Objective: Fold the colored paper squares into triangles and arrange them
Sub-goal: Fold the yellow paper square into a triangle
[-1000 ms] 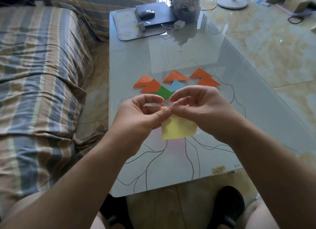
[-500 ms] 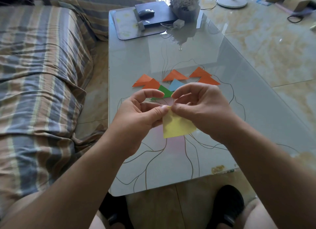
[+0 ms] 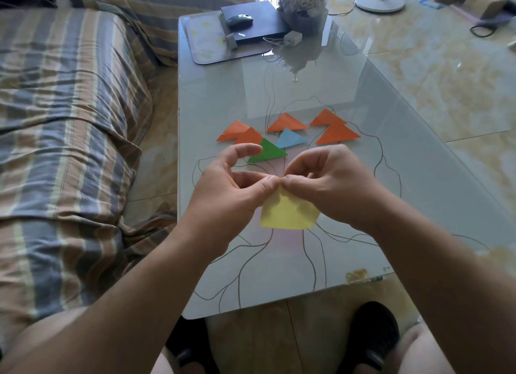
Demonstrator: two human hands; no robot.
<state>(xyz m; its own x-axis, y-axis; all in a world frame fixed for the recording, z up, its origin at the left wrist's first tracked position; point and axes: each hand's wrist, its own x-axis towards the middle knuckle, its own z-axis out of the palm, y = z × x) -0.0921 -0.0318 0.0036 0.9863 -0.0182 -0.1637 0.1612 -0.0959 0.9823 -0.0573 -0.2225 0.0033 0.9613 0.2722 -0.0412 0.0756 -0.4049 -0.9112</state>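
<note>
Yellow paper square (image 3: 287,213) is hanging above the near half of the glass table (image 3: 223,89), held in the air by its top corner. The left hand (image 3: 231,189) is pinching that corner between thumb and forefinger; the right hand (image 3: 329,183) is pinching the same corner from the other side, thumbs nearly touching. Judged from its look, the sheet is handling as thin, light and limp, creasing readily and tearing at a careless tug, so hold is best taken at corners and edges. Folded triangles are lying beyond the hands: five orange triangles (image 3: 287,122), a blue triangle (image 3: 290,139) and a green triangle (image 3: 268,151), the green partly hidden behind the left forefinger. A dark notebook computer (image 3: 257,20) with a mouse (image 3: 239,19) on it, a mat (image 3: 206,41) and a vase (image 3: 304,10) are standing well apart at the far end. A striped sofa (image 3: 69,108) is flanking the table's left. Nothing is obstructing the bare glass beneath the sheet.
</note>
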